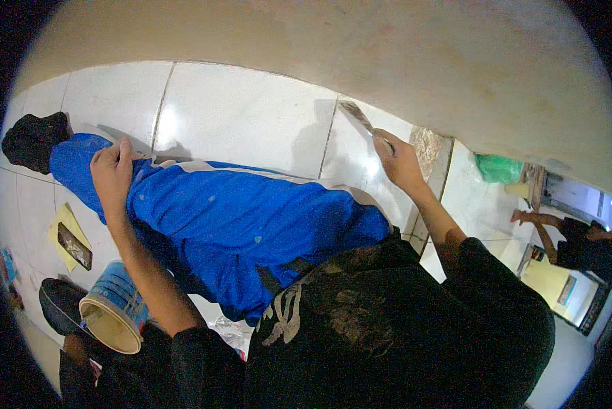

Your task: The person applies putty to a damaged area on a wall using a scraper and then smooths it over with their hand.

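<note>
My right hand (396, 158) grips the handle of a flat putty knife (357, 117) whose blade reaches up to the beige wall (360, 48) where it meets the white tiled floor (244, 116). My left hand (112, 169) rests flat on my blue trouser leg (237, 211), near the knee, fingers spread and holding nothing. The leg stretches out to the left and ends in a black sock (33, 140). My black shirt fills the lower middle of the view.
A blue bucket (113, 310) with pale paste inside stands at the lower left beside a black bowl (59, 303). A dark scraper lies on yellow paper (70, 242). At the right, another person's limbs (565, 235), a green bag (500, 168) and a doorway.
</note>
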Available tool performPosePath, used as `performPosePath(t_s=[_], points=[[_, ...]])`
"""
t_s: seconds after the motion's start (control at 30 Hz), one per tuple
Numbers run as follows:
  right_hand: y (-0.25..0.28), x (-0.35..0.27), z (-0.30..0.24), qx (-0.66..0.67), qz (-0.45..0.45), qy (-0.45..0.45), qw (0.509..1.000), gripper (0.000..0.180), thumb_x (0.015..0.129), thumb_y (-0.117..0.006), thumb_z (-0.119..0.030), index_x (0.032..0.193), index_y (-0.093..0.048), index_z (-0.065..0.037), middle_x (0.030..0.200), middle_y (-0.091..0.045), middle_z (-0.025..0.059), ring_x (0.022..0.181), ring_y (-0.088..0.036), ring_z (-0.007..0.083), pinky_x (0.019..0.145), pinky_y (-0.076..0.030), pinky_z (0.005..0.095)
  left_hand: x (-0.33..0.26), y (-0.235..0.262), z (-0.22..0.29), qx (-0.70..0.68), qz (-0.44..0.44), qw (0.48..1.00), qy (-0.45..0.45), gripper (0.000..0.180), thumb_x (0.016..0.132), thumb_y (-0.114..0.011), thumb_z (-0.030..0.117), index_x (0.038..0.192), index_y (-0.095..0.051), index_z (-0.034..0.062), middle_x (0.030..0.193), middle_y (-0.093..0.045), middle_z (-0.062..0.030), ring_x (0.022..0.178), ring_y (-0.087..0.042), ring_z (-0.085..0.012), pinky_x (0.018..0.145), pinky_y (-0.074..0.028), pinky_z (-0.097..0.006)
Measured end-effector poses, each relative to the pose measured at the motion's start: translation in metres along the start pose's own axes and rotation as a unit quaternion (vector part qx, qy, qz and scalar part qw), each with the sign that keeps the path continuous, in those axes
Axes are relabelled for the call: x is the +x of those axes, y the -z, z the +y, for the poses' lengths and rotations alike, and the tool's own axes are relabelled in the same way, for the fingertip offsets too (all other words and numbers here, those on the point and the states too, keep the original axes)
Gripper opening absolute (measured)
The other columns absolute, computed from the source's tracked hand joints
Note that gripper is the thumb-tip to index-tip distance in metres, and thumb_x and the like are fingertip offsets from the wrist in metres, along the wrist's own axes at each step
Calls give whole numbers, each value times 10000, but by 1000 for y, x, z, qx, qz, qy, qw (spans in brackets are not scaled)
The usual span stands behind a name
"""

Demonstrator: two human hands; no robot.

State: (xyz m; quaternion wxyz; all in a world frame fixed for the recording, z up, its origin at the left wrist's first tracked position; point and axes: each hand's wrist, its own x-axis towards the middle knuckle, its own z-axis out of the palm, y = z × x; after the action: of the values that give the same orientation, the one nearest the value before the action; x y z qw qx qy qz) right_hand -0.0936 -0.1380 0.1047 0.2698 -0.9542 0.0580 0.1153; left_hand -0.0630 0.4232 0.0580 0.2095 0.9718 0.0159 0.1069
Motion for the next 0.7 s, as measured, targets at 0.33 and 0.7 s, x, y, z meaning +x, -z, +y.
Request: performPosePath(t_s=[0.33,0.7], points=[[-60,23,-56,98,-1,104,990,417,879,-675,-54,1261,-506,-48,987,-641,151,915,-650,270,846,-524,384,5,3,14,-22,5,999,29,412,955,-584,267,697,-629,-51,675,-598,-246,643,-594,-417,703,-467,-490],[-55,18,-59,184,-6,84,979,367,950,-584,-69,1279,-433,-7,1089,-599,212,841,-665,374,788,-528,436,19,10,96,-118,-175,963,170,474,891,-624,461,912,-738,1,908,-710,-251,881,-698,-411,802,-534,-471]])
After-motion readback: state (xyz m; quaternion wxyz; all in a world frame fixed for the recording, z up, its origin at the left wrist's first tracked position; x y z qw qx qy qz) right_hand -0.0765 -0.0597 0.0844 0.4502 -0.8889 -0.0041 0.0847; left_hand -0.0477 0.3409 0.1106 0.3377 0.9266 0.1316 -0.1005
